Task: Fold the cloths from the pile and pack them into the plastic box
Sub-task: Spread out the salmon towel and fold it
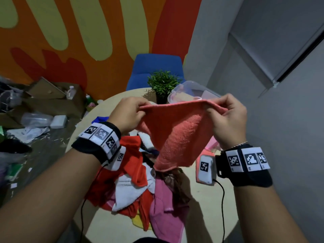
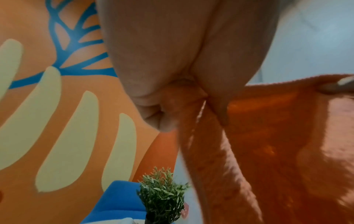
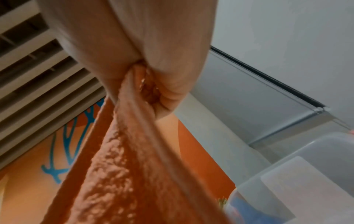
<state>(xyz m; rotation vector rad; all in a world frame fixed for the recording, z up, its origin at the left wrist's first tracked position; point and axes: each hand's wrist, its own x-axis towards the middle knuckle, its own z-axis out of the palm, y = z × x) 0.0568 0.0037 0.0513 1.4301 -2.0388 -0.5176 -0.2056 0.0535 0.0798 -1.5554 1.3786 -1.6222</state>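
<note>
Head cam: I'm holding the coral cloth [image 1: 177, 130] up w/ left hand [image 1: 128, 115] & right hand [image 1: 228, 118], each pinching a top corner so it's hanging flat over the pile [image 1: 140, 186], ready for folding. Plastic box [image 1: 192, 92] is waiting just behind.

L wrist: thumb & fingers [image 2: 153, 109] clamping the edge.

R wrist: same pinch, box [image 3: 306, 174] near.

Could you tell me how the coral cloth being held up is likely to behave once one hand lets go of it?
Probably floppy: the coral cloth sags to a point between the left hand and right hand, which pinch its top edge. Its looped terry surface suggests it grips rather than slips. It likely swings down limp onto the pile.
</note>
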